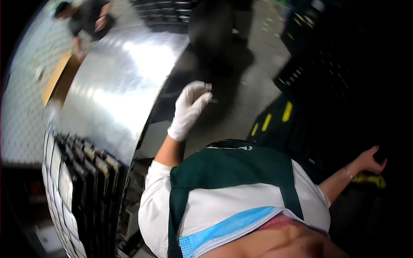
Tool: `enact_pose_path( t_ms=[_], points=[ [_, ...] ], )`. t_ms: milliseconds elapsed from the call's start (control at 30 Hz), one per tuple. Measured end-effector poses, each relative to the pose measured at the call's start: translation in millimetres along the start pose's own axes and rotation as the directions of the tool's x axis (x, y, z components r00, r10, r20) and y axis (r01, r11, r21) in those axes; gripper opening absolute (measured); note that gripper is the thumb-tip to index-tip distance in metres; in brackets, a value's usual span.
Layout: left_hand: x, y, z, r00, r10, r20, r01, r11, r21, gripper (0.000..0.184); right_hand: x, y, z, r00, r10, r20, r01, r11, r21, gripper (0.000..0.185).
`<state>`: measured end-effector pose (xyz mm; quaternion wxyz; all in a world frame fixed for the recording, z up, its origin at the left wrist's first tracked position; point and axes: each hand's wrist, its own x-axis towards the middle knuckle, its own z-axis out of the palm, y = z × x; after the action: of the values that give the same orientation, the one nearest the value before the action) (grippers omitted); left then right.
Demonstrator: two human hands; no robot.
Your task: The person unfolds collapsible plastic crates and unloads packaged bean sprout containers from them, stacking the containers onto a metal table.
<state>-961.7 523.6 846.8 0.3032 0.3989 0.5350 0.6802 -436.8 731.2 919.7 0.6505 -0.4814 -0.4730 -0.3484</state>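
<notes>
My left hand (pixel 189 111), in a white glove, is raised in front of my chest beside the metal table's edge. Its fingers curve, with a gap between them and the thumb; I see nothing held there, though a small greyish patch shows at one fingertip. Out to the right, my bare right hand (pixel 368 162) reaches into deep shadow. Its thumb and fingers look apart, and the dark hides whether they touch anything. Just below that hand lies a yellow piece (pixel 371 180), perhaps part of a dark crate.
A shiny metal table (pixel 116 81) runs along the left. Stacked dark trays (pixel 86 172) stand at its near end. Another person (pixel 88 21) bends over a cardboard box (pixel 60 79) at the far left. Dark crates with yellow marks (pixel 273 118) line the right.
</notes>
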Motion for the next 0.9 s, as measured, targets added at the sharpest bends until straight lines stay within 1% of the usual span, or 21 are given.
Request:
enact_pose_path(
  t_ms=[33,67,100,133,167,233,267,300,333,400,433,467,533,600,633,667,733,767,800,833,900],
  points=[
    [18,6,25,0.994,-0.031,0.102,0.029,0.999,0.024,0.034,15,40,-16,1.000,-0.019,0.002,0.018,0.929,-0.370,0.073],
    [36,15,57,0.977,0.124,0.176,-0.161,0.963,0.217,0.043,22,85,-23,0.994,0.068,-0.080,-0.094,0.918,-0.386,0.080],
    [56,16,84,0.922,0.286,0.259,-0.359,0.884,0.301,0.059,27,124,-26,0.996,0.049,-0.076,-0.076,0.911,-0.406,0.080],
    [70,19,116,0.906,0.315,0.284,-0.392,0.876,0.282,0.072,32,159,-27,0.997,-0.016,0.075,0.054,0.843,-0.536,0.081],
    [87,22,145,0.940,0.187,0.284,-0.276,0.907,0.318,0.082,38,185,-26,0.971,-0.061,0.231,0.197,0.752,-0.629,0.082],
    [116,28,196,0.934,0.132,0.332,-0.234,0.929,0.287,0.083,48,206,-25,0.956,-0.258,0.143,0.288,0.715,-0.637,0.077],
    [126,29,219,0.945,0.190,0.265,-0.280,0.890,0.361,0.075,49,206,-32,0.920,-0.372,-0.125,0.243,0.791,-0.561,0.071],
    [139,11,238,0.920,0.205,0.334,-0.274,0.946,0.174,0.054,55,213,-46,0.919,-0.331,-0.215,0.170,0.823,-0.542,0.078],
    [135,6,252,0.869,0.423,0.257,-0.466,0.874,0.137,0.033,66,210,-67,0.873,-0.467,-0.137,0.236,0.653,-0.720,0.076],
    [125,5,259,0.892,0.435,0.124,-0.449,0.885,0.123,0.023,60,219,-87,0.944,-0.219,-0.247,-0.093,0.542,-0.836,0.074],
    [124,3,256,0.880,0.461,0.114,-0.474,0.868,0.148,0.020,57,194,-86,0.886,0.383,-0.260,-0.463,0.757,-0.461,0.071],
    [128,0,250,0.932,0.289,0.217,-0.329,0.927,0.179,0.016,57,165,-85,0.571,0.820,0.017,-0.818,0.571,-0.066,0.069],
    [125,2,242,0.944,0.255,0.208,-0.301,0.924,0.234,0.013,63,165,-91,0.440,0.882,0.170,-0.829,0.471,-0.301,0.028],
    [122,1,221,0.877,0.480,0.001,-0.470,0.859,0.205,0.013,60,147,-95,0.437,0.844,0.311,-0.868,0.486,-0.099,0.023],
    [124,0,201,0.811,0.585,-0.003,-0.567,0.788,0.239,0.012,64,136,-96,0.408,0.822,0.398,-0.872,0.480,-0.096,0.022],
    [128,-3,179,0.893,0.449,0.038,-0.451,0.890,0.063,0.016,65,121,-96,0.373,0.793,0.482,-0.877,0.470,-0.095,0.021],
    [131,-6,120,0.924,0.382,0.029,-0.381,0.924,-0.029,0.017,49,94,-102,0.421,0.710,0.564,-0.827,0.556,-0.082,0.021],
    [126,-4,97,0.943,0.329,-0.043,-0.330,0.943,-0.039,0.015,44,80,-106,0.638,0.377,0.672,-0.484,0.874,-0.031,0.021],
    [121,-5,74,0.957,0.269,-0.111,-0.276,0.960,-0.052,0.013,41,66,-112,0.673,-0.023,0.739,-0.043,0.997,0.071,0.022],
    [118,-9,50,0.961,0.236,-0.145,-0.251,0.963,-0.096,0.012,41,53,-112,0.634,0.131,0.762,-0.228,0.973,0.023,0.023],
    [113,-28,7,0.960,0.146,-0.239,-0.192,0.964,-0.184,0.010,40,19,-110,0.507,0.429,0.748,-0.571,0.817,-0.082,0.025]
  ],
)
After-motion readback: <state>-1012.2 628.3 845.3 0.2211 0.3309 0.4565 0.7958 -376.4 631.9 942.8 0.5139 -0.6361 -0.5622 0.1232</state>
